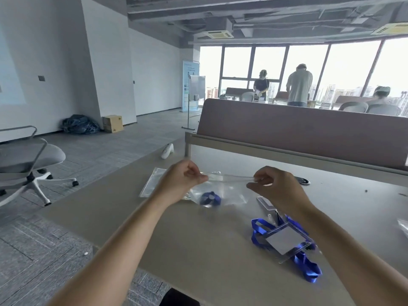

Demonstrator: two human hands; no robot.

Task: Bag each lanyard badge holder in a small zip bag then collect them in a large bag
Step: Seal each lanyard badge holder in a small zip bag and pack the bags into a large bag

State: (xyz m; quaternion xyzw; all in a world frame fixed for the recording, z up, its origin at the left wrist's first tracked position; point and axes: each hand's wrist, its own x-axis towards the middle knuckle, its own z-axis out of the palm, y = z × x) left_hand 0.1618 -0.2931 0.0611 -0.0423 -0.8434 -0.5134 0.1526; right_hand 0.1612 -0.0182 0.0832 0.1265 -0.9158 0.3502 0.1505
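Lanyard [210,198] is held inside the zip bag [231,193], over the counter [198,250] — the bag's top strip is pinched at its ends by the left grip [180,182] and right grip [276,188]. Sealing is judged in hand — the strip must next be pressed shut along its length.

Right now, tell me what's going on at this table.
A person holds a small zip bag over the table, left hand pinching one end of its top strip, right hand the other. A blue lanyard is already inside. A second badge holder lies unbagged near the right arm; empty clear bags lie beyond the left hand.
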